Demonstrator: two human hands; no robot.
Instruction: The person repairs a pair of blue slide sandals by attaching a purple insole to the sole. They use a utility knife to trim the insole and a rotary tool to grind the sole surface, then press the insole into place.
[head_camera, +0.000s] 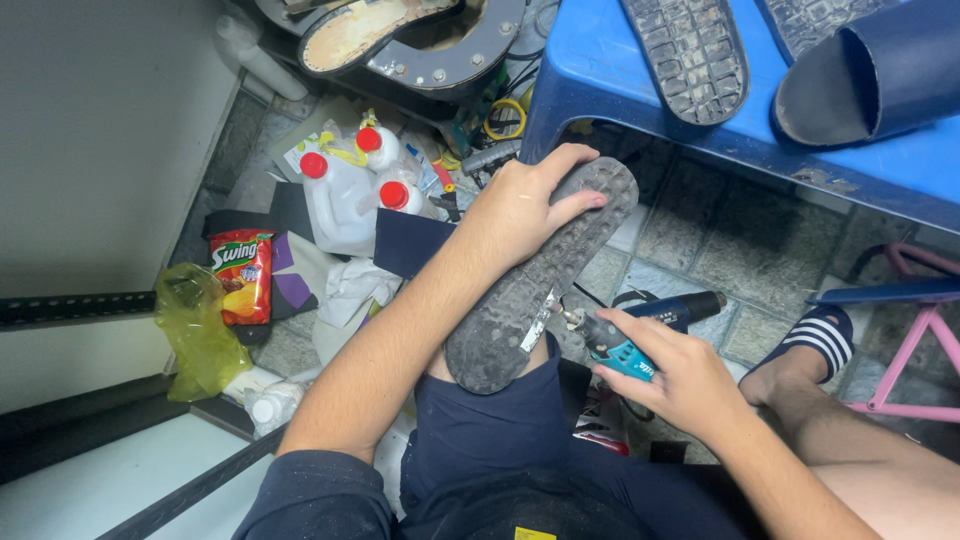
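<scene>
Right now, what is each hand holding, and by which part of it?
The left hand grips the worn grey rubber shoe sole near its upper end, bracing it on the knee. The right hand holds the teal and black rotary tool around its body.

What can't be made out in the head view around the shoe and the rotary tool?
- Upper side of the worn grey shoe sole: faces away; only the tread shows.
- Tip of the teal and black handheld rotary tool: too small to tell its type or whether it spins.
- Tool grip: covered by the right hand.
- Sole's toe end: partly under the left hand.
- Dark slide sandal on the blue plastic stool: cut off by the frame edge.
</scene>
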